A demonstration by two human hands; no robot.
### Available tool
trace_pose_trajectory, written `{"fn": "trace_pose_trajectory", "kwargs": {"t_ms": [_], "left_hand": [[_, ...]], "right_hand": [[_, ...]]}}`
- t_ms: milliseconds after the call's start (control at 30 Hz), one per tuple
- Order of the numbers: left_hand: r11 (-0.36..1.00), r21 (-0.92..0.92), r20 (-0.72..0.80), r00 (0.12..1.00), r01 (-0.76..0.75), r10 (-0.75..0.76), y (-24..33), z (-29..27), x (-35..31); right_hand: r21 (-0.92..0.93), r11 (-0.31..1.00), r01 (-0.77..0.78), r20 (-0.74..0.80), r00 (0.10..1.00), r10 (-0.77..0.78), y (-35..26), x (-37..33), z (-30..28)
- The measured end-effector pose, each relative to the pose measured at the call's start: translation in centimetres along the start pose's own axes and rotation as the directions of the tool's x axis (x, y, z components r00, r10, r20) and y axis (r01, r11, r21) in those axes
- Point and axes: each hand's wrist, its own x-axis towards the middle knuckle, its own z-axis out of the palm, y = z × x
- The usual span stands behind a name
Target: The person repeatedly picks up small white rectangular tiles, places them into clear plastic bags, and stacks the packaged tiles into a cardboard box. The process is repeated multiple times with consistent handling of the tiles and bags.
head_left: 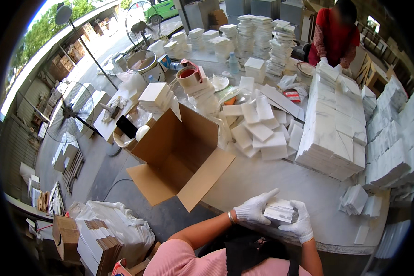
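Observation:
A small stack of white marble tiles (279, 210) is held between my two gloved hands above the front edge of the table. My left hand (254, 209) presses on its left end, with thumb and fingers around that side. On the other end, my right hand (301, 224) grips with its fingers bent along the tiles. Ahead and to the left stands a cardboard box (181, 152) with its flaps spread and nothing visible inside. Beyond my hands lies a loose pile of white tiles (260, 124), and to the right a large block of stacked marble tiles (333, 131).
More tile stacks (393, 138) line the right edge, with tall stacks (262, 39) at the back. A tape roll (188, 76) sits behind the box. A co-worker (336, 37) in red handles tiles at the far right. A standing fan (70, 112) and wrapped goods (117, 225) are left.

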Motion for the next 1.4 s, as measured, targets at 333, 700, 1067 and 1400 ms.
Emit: {"fn": "trace_pose_trajectory", "kwargs": {"t_ms": [333,700,1067,1400], "left_hand": [[0.997,0.005,-0.202,0.976,0.077,-0.075,-2.5,1.6,-0.3],[0.946,-0.212,-0.255,0.921,0.246,-0.296,-4.6,5.4,0.5],[0.654,-0.717,-0.067,0.910,0.242,-0.410,-5.7,5.7,0.7],[0.945,-0.288,-0.244,0.942,0.156,-0.230,-2.7,3.0,0.1]], "right_hand": [[-0.221,0.975,-0.006,-0.043,0.999,-0.003,0.8,1.9,2.4],[0.307,0.950,-0.055,-0.195,0.974,0.119,3.0,0.9,8.3],[0.279,0.952,-0.123,-0.084,0.985,0.152,1.1,1.1,6.7],[0.223,0.958,-0.182,-0.031,0.981,0.193,1.2,2.1,4.6]]}}
